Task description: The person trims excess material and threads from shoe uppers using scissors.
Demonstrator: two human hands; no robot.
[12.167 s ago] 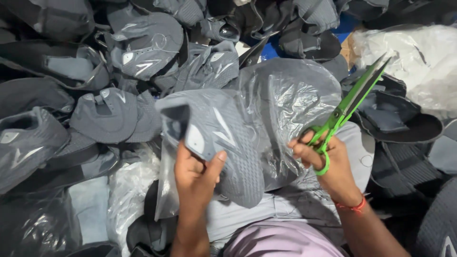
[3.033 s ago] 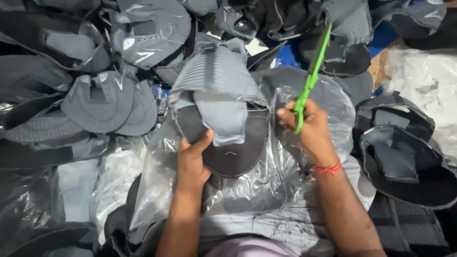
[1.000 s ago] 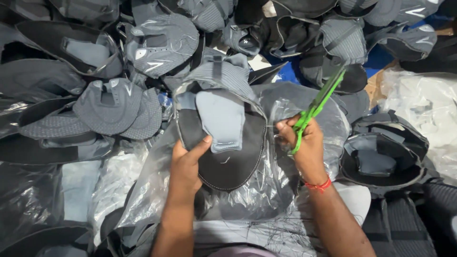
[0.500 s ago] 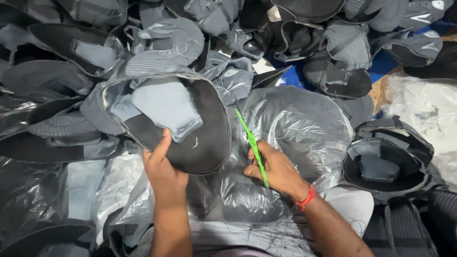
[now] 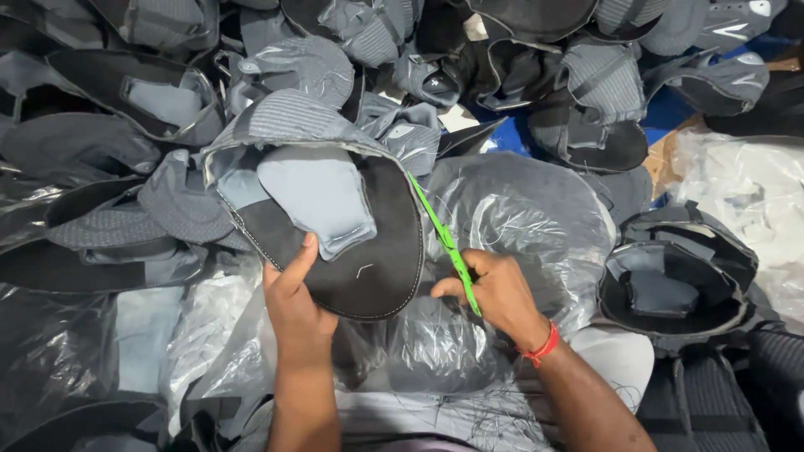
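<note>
Cap (image 5: 335, 226) gripped by left hand (image 5: 297, 305); right hand (image 5: 498, 293) grips green scissors (image 5: 444, 243), handles hidden.

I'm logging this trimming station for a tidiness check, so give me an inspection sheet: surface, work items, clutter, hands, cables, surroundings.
Surface: hidden; a clear plastic sheet covers the lap area, with loose thread trimmings at its near edge.
Work items: a grey cap with a black brim, turned inside out, and green scissors, blades pointing up along the brim's right edge.
Clutter: piles of grey and black caps across the top and left; one cap sits apart at right.
Hands: left hand grips the brim, thumb on top; right hand holds the scissors, red band at the wrist.
Cables: nothing seen.
Surroundings: a white plastic bag at right.
</note>
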